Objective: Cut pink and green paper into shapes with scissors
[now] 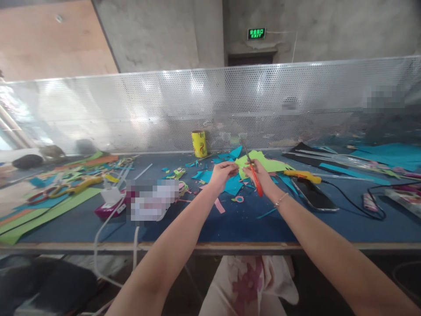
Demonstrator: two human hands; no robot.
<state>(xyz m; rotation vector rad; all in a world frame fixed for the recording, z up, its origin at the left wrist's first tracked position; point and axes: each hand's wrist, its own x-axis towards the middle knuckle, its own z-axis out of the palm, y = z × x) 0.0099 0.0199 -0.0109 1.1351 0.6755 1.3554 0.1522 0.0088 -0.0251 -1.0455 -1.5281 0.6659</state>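
Observation:
In the middle of the table, my right hand (259, 172) is closed round a pair of red-handled scissors (257, 181), their blades tilted up and away from me. Just left of it, my left hand (224, 174) is pinched shut; what sits between its fingertips is too small to make out. Light green paper (268, 163) lies right behind both hands. Blue paper pieces (233, 186) are spread beneath and beside them. Closer to me are a pink paper strip (219, 206) and a small pink-and-blue paper round (239, 199).
A yellow roll (199, 144) stands near the perforated metal screen (158, 109). To the right are a yellow glue gun (302, 176) with a black cord, and a phone (314, 194). A power strip (154, 201), more scissors (59, 189) and coloured paper lie left.

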